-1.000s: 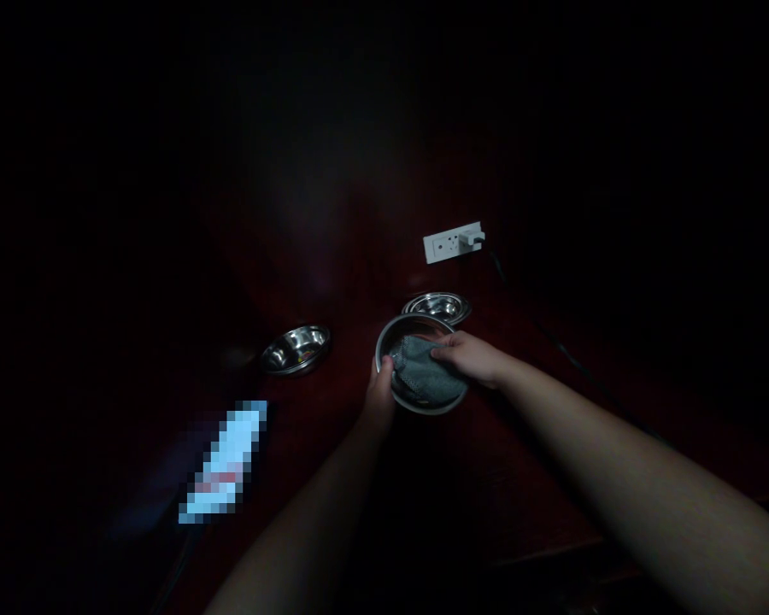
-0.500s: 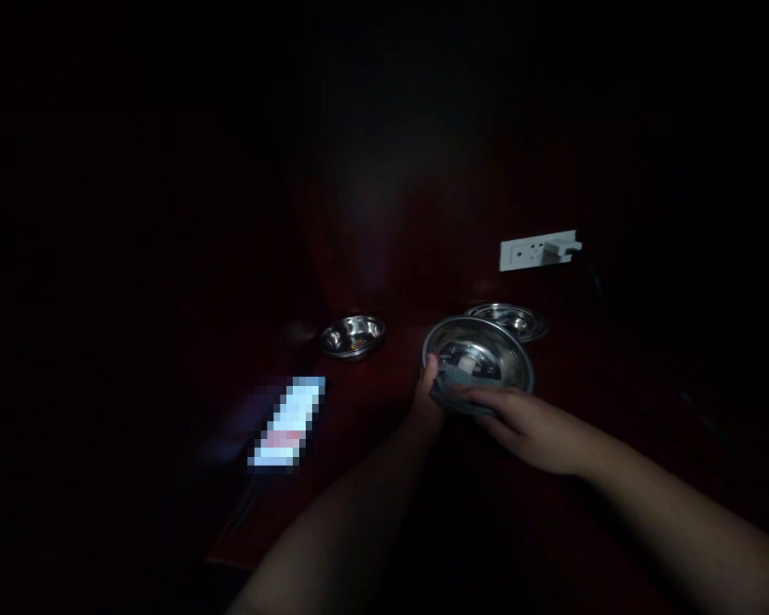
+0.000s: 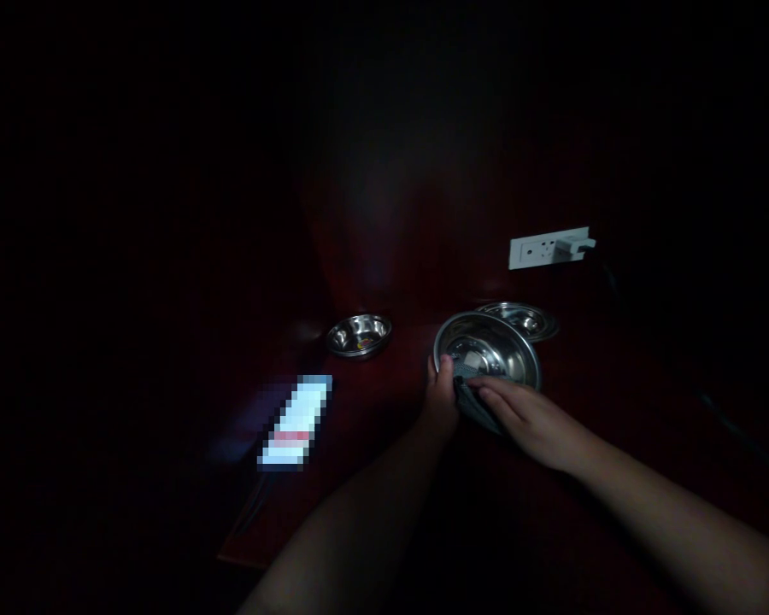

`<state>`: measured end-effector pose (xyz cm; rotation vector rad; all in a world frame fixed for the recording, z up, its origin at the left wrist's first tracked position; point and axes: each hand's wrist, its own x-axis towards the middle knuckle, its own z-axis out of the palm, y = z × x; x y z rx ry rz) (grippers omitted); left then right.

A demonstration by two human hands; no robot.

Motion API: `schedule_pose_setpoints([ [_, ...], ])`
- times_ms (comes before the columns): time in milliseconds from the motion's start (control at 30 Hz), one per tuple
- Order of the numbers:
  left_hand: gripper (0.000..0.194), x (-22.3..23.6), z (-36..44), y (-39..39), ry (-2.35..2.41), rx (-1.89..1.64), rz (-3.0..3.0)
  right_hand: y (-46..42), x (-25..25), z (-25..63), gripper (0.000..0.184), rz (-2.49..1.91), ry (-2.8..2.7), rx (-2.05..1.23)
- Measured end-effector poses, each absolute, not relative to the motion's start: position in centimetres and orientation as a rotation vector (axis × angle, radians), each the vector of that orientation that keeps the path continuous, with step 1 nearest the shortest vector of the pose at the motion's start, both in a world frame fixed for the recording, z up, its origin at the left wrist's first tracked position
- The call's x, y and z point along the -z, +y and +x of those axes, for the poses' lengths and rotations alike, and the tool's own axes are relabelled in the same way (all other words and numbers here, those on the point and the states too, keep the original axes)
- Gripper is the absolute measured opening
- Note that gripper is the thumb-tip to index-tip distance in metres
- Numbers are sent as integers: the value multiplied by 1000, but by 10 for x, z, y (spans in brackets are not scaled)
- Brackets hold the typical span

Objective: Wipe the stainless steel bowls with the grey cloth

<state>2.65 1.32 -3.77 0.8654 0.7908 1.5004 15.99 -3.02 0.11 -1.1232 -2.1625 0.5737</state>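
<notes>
A shiny steel bowl (image 3: 513, 354) is tilted toward me above the dark red table. My left hand (image 3: 442, 393) grips its near left rim, thumb on the inside and fingers behind. A grey cloth (image 3: 478, 406) lies over the bowl's near edge, partly inside it. My right hand (image 3: 525, 418) presses the cloth against that rim, its fingers closed on the fabric and partly hiding it.
A small steel bowl (image 3: 360, 335) stands to the left, with a coloured sticker inside. Behind the held bowl lies a steel plate (image 3: 531, 323). A pixelated bright screen (image 3: 298, 423) is at front left. A white socket panel (image 3: 548, 248) with a plug is on the back wall.
My right hand and the cloth have shifted along the near rim, and the cloth's shape has changed. The whole view has slid slightly, so everything sits a little farther right.
</notes>
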Motion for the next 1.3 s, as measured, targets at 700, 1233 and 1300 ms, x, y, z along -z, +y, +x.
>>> schedule_pose_setpoints([
  [700,36,28,28,9,953,-1624,821,-33,-11,162,41,-1357,-2518,-201],
  [1233,39,23,26,10,879,-1634,733,-35,0,147,38,-1244,-2335,-53],
  [1300,41,21,26,9,896,-1623,697,-36,4,145,43,-1205,-2365,-101],
])
